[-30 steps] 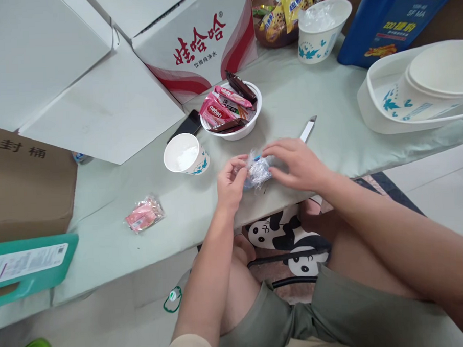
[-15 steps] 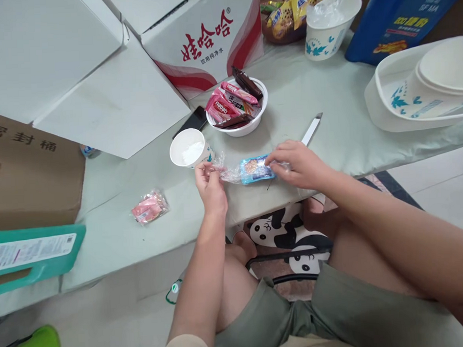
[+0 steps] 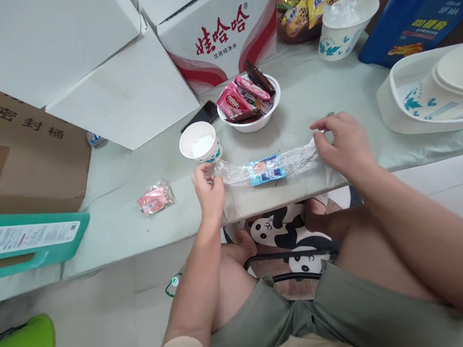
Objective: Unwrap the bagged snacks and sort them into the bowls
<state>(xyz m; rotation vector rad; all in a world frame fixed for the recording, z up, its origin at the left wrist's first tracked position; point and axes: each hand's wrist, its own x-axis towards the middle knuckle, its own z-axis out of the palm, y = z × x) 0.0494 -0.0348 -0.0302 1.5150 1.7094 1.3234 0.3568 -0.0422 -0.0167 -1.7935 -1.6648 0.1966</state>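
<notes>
Bright, diffuse light; soft shadow beside bowl [image 3: 257, 126]; glints on clear film [image 3: 300, 159]; blue container [image 3: 392, 31] lettering blurred.

On my feed the film [image 3: 302, 158] looks like thin, crinkled, glossy plastic, the packet [image 3: 267, 169] smooth and shiny. Around that packet I read matt, lightly creased cloth [image 3: 305, 98]; at 10 o'clock, the cup [image 3: 212, 156], smooth matt paper; between 1 and 2, the blue jug [image 3: 396, 31], smooth plastic; at 9, the carton [image 3: 35, 169], matt cardboard; at 6, the shorts [image 3: 276, 325], matt soft fabric
</notes>
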